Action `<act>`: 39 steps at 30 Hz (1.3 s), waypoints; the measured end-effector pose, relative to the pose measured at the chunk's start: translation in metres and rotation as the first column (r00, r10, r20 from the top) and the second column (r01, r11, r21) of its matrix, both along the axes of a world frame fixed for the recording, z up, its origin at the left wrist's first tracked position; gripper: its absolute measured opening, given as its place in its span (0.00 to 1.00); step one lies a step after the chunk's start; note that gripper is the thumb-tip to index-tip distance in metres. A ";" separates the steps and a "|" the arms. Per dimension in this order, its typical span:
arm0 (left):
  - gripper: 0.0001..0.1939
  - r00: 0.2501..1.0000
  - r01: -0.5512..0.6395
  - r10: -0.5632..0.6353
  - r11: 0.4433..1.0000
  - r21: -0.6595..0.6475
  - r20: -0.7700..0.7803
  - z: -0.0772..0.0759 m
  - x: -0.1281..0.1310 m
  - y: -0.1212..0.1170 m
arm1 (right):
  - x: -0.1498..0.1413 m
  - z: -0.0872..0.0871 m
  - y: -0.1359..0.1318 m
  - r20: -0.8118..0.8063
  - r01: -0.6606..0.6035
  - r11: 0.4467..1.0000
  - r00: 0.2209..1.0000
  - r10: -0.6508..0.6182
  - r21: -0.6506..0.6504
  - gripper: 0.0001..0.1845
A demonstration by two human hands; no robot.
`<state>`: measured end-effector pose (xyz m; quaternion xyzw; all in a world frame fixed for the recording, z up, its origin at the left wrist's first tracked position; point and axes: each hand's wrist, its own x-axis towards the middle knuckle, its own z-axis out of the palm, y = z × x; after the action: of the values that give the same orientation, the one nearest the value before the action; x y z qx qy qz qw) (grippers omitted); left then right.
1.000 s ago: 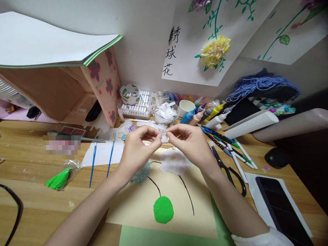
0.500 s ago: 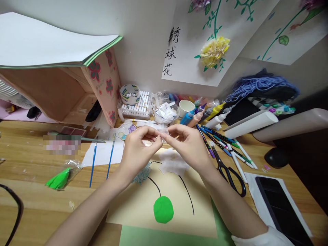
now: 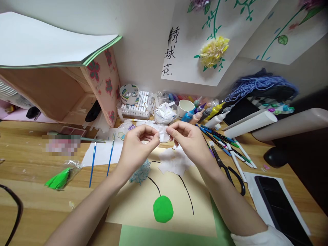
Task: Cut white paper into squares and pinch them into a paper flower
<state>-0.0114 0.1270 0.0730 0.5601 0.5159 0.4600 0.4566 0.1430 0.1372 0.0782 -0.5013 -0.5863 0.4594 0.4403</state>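
Above the cream sheet (image 3: 133, 205), my left hand (image 3: 139, 143) has thumb and forefinger pinched at the left edge of a small thin piece of white paper (image 3: 163, 134). My right hand (image 3: 186, 140) pinches at its right side; more white paper lies behind, so its outline is hard to tell. Beneath my hands a pile of white paper pieces (image 3: 175, 160) rests on the cream sheet. A fluffy blue ball (image 3: 140, 172) sits by my left wrist. Closer to me is a round green shape (image 3: 163, 209), with black drawn lines above it.
Scissors (image 3: 228, 171) and several pens (image 3: 230, 143) lie right of my right arm. Paintbrushes (image 3: 93, 164) are on the left. Paint bottles (image 3: 197, 117), a paper cup (image 3: 186, 107) and a tub of scraps (image 3: 166, 112) line the back. A phone (image 3: 282, 208) lies at the right.
My fingertips have drawn slightly apart, so more white shows between them. My right hand has shifted a little to the right; the things on the table stay put.
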 end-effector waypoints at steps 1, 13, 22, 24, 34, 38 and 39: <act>0.04 1.000 0.005 -0.005 1.000 -0.015 0.012 0.000 0.000 0.001 | 0.000 -0.001 0.001 -0.001 -0.004 1.000 1.000 0.004 -0.003 0.08; 0.11 0.888 0.138 -0.044 0.975 0.174 -0.457 0.007 0.003 -0.011 | -0.002 0.002 -0.005 0.027 -0.019 1.000 0.999 0.019 0.003 0.10; 0.13 0.974 0.134 -0.126 0.991 0.030 -0.191 0.003 -0.001 -0.006 | -0.002 0.005 -0.007 0.163 -0.171 0.984 0.973 0.163 0.038 0.11; 0.14 0.982 0.147 -0.145 0.989 0.009 -0.125 0.003 -0.002 -0.005 | -0.003 0.006 -0.009 0.186 -0.209 0.975 0.964 0.191 0.080 0.10; 0.15 0.974 0.219 -0.220 0.975 -0.025 -0.051 0.003 -0.003 -0.004 | 0.000 0.005 -0.004 0.031 -0.229 0.971 0.973 0.227 0.065 0.16; 0.15 0.963 0.269 -0.267 0.961 -0.059 0.029 0.003 -0.004 -0.003 | 0.002 0.002 0.000 -0.098 -0.222 0.975 0.970 0.222 0.002 0.16; 0.15 0.962 0.274 -0.272 0.960 -0.063 0.041 0.004 -0.005 -0.003 | 0.003 0.000 0.001 -0.133 -0.221 0.975 0.967 0.217 -0.013 0.16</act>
<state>-0.0160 0.1242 0.0769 0.6026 0.4420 0.3836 0.5426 0.1457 0.1379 0.0785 -0.4084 -0.6016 0.5450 0.4175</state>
